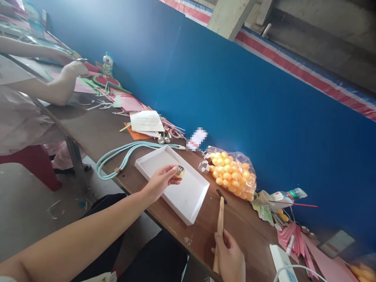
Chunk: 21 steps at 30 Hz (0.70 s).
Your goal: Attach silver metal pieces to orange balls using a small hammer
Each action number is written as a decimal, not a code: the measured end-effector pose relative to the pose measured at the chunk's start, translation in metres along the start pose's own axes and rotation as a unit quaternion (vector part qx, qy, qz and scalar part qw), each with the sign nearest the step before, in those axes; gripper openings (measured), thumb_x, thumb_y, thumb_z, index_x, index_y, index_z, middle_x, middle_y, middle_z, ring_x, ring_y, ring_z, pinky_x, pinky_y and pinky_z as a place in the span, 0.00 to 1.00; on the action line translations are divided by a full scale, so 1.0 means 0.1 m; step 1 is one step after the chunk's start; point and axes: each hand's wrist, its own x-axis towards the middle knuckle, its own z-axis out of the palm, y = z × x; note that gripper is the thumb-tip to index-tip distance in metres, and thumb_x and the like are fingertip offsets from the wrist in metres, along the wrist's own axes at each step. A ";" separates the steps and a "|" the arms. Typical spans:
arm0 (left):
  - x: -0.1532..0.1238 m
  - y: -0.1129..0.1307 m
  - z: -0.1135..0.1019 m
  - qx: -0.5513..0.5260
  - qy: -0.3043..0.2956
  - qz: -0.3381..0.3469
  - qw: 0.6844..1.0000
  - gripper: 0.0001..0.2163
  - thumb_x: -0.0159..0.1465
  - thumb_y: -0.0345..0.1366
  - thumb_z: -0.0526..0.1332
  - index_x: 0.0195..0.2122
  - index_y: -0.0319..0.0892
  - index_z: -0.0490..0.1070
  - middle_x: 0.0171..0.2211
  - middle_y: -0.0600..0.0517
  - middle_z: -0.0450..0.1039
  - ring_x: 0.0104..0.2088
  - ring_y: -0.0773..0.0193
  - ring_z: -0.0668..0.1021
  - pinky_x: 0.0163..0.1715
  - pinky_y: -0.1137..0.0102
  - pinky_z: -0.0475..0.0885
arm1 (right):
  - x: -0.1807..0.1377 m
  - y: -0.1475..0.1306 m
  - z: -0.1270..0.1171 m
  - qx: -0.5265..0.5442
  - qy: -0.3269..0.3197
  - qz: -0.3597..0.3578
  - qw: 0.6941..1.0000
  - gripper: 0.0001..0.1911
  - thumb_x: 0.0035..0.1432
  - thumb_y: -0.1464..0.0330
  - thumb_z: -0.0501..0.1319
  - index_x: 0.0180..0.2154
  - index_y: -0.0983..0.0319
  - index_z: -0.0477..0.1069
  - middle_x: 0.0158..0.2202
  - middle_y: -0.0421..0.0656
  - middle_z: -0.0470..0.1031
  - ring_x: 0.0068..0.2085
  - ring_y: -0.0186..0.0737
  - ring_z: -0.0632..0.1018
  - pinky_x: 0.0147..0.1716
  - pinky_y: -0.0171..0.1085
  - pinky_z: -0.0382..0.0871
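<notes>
Over a shallow white box (185,199), my left hand (163,180) pinches a small shiny round metallic ball (179,171) between thumb and fingers. The ball looks gold with dark reflections. A hammer (220,223) with a pale wooden handle and a narrow dark head is in my right hand (229,252), its fingers wrapped round the lower handle. The hammer's head is near the table surface, pointing away from me; whether it touches is unclear. Light blue cords (129,147) lie looped beside the box, partly over the table edge.
A clear bag of orange balls (232,174) lies against the blue wall (188,78). Papers (147,120) and silvery balls (163,140) lie beyond the box. A bottle (289,196), pink paper (326,250) and a white box (282,264) are at right. A co-worker's hands (76,68) work at left.
</notes>
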 end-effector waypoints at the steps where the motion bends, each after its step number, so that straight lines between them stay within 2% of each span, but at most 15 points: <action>1: 0.00 0.00 0.00 -0.001 0.001 0.000 1.000 0.18 0.56 0.46 0.65 0.42 0.38 0.74 0.35 0.48 0.75 0.33 0.65 0.77 0.35 0.71 0.72 | -0.06 -0.02 0.00 0.058 -0.007 0.007 0.998 0.33 0.46 0.49 0.61 0.48 0.66 0.72 0.32 0.46 0.79 0.30 0.48 0.80 0.31 0.39 0.71; 3: 0.01 -0.01 0.00 -0.003 0.005 -0.002 1.000 0.18 0.56 0.46 0.66 0.42 0.38 0.74 0.35 0.48 0.75 0.32 0.65 0.77 0.34 0.71 0.72 | -0.21 -0.07 0.02 0.144 -0.001 -0.007 0.989 0.36 0.44 0.48 0.63 0.49 0.65 0.70 0.30 0.43 0.77 0.28 0.45 0.79 0.27 0.37 0.70; 5: 0.01 -0.01 0.00 -0.004 0.008 -0.002 1.000 0.18 0.56 0.46 0.66 0.42 0.38 0.74 0.35 0.47 0.75 0.32 0.65 0.77 0.34 0.71 0.72 | -0.36 -0.15 0.06 0.217 0.025 -0.052 0.975 0.37 0.43 0.50 0.66 0.51 0.62 0.68 0.32 0.41 0.76 0.27 0.42 0.79 0.27 0.36 0.71; 7: 0.01 -0.01 0.00 -0.006 0.010 0.000 1.000 0.18 0.56 0.45 0.66 0.41 0.38 0.74 0.36 0.47 0.75 0.32 0.65 0.77 0.34 0.71 0.72 | -0.49 -0.23 0.12 0.276 0.024 -0.077 0.958 0.35 0.43 0.52 0.68 0.52 0.60 0.66 0.32 0.39 0.75 0.25 0.38 0.77 0.26 0.35 0.71; 9: 0.02 -0.01 0.00 -0.011 0.011 0.003 1.000 0.17 0.56 0.45 0.66 0.41 0.38 0.74 0.35 0.47 0.75 0.32 0.66 0.77 0.34 0.72 0.72 | -0.60 -0.28 0.19 0.327 -0.026 -0.083 0.941 0.33 0.47 0.54 0.67 0.52 0.59 0.65 0.27 0.36 0.72 0.19 0.31 0.71 0.18 0.31 0.67; 12: 0.02 -0.01 0.00 -0.020 0.018 0.003 1.000 0.15 0.56 0.44 0.66 0.38 0.38 0.74 0.34 0.48 0.75 0.31 0.66 0.77 0.33 0.72 0.72 | -0.70 -0.29 0.33 0.367 -0.094 -0.088 0.921 0.29 0.50 0.54 0.66 0.51 0.58 0.64 0.22 0.33 0.67 0.13 0.24 0.60 0.10 0.26 0.53; 17: 0.02 -0.01 0.00 -0.023 0.020 0.004 1.000 0.15 0.55 0.44 0.67 0.38 0.38 0.74 0.34 0.47 0.75 0.31 0.66 0.77 0.33 0.71 0.72 | -0.82 -0.17 0.54 0.371 -0.099 -0.059 0.921 0.33 0.47 0.53 0.68 0.52 0.59 0.64 0.20 0.33 0.64 0.12 0.25 0.59 0.09 0.26 0.53; 21: 0.02 -0.01 0.00 -0.022 0.020 0.000 1.000 0.15 0.56 0.45 0.66 0.38 0.38 0.74 0.34 0.47 0.75 0.32 0.66 0.77 0.33 0.72 0.72 | -0.93 -0.12 0.59 0.413 -0.175 -0.056 0.892 0.35 0.49 0.53 0.66 0.56 0.59 0.63 0.14 0.29 0.57 0.11 0.25 0.55 0.08 0.26 0.51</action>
